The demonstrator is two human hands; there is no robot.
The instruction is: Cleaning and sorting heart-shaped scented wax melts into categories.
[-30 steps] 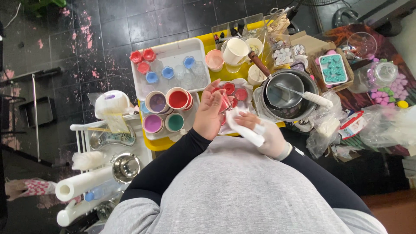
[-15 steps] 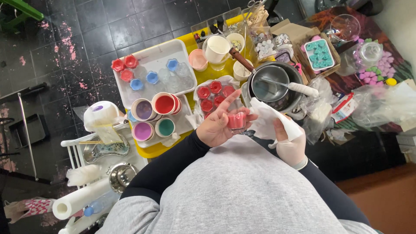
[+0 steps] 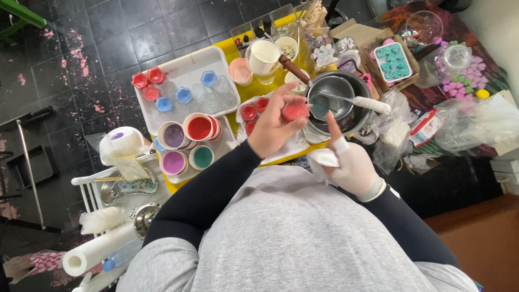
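Red candle held above the bench

At frame centre, the left hand (image 3: 273, 127) pinches a small red candle (image 3: 295, 112) in its fingers beside the metal pot (image 3: 346, 116). The gloved right hand (image 3: 350, 165) clutches a white cloth (image 3: 323, 158), one finger raised.

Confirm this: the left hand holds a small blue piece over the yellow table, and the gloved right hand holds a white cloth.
Not quite. In the head view the small piece in the left hand is red, not blue. The rest stands: yellow table, gloved right hand, white cloth.

A small round red mould (image 3: 295, 112) sits pinched upright in fingertips, just before the metal pot.
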